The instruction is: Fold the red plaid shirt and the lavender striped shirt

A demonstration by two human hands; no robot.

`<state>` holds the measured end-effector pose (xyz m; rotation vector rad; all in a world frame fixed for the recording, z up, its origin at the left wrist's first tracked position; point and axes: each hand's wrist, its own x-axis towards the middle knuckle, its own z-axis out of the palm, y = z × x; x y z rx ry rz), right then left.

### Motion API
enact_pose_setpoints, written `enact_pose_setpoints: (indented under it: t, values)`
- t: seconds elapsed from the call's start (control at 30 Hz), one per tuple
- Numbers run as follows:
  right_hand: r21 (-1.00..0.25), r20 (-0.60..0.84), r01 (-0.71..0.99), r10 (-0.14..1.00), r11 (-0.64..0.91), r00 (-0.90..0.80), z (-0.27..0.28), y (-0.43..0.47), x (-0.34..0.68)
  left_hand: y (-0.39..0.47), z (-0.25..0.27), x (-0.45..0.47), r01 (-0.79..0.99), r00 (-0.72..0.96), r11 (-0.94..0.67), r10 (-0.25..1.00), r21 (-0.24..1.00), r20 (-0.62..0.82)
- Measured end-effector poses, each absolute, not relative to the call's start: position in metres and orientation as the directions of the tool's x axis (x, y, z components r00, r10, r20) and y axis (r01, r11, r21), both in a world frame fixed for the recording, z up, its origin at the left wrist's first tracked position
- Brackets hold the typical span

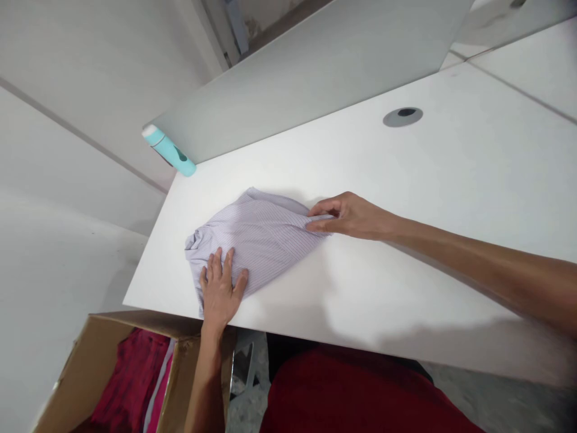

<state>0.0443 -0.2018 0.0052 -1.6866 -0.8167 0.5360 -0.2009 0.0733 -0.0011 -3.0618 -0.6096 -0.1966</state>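
A pale lilac, finely striped shirt (265, 240) lies partly folded on the white table, its collar toward the left. My left hand (220, 291) rests flat on the shirt near the table's front edge, fingers spread. At the shirt's right end, my right hand (345, 216) pinches the cloth between thumb and fingers. The fabric runs in creases from that pinch toward the middle.
The white table (406, 180) has a round grey cable hole (402, 116). A turquoise bottle (169, 150) stands at its back left corner, by a grey partition (306, 78). Below the front left edge, an open cardboard box (72, 373) holds red and pink clothes (130, 379).
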Motion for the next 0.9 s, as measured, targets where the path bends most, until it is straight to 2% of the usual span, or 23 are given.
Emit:
enact_pose_setpoints:
  t: [0.27, 0.47, 0.63, 0.7, 0.77, 0.83, 0.9]
  values:
    - [-0.932, -0.018, 0.278, 0.795, -0.233, 0.606, -0.005, -0.204, 0.062, 0.066, 0.005, -0.202, 0.407, 0.909, -0.913, 0.405, 0.002, 0.096]
    - [-0.878, 0.027, 0.388, 0.781, -0.280, 0.623, -0.020, -0.200, 0.063, 0.065, 0.008, -0.203, 0.420, 0.905, -0.907, 0.416, -0.025, 0.085]
    - [-0.736, 0.173, 0.566, 0.705, -0.372, 0.688, -0.022, -0.204, 0.050, 0.060, 0.012, -0.203, 0.444, 0.895, -0.895, 0.445, 0.034, 0.040]
    - [-0.658, 0.295, 0.651, 0.666, -0.379, 0.685, -0.020, -0.206, 0.045, 0.058, 0.015, -0.205, 0.452, 0.890, -0.888, 0.455, 0.077, 0.025]
    - [-0.539, 0.509, 0.778, 0.612, -0.323, 0.606, -0.017, -0.207, 0.039, 0.056, 0.019, -0.208, 0.460, 0.885, -0.878, 0.466, 0.133, 0.019]
    - [-0.371, 0.693, 0.897, 0.573, -0.239, 0.439, -0.011, -0.203, 0.031, 0.052, 0.027, -0.209, 0.440, 0.891, -0.878, 0.452, 0.187, 0.028]
    - [-0.224, 0.759, 0.959, 0.585, -0.174, 0.284, -0.001, -0.192, 0.021, 0.049, 0.034, -0.205, 0.379, 0.917, -0.901, 0.397, 0.212, 0.049]
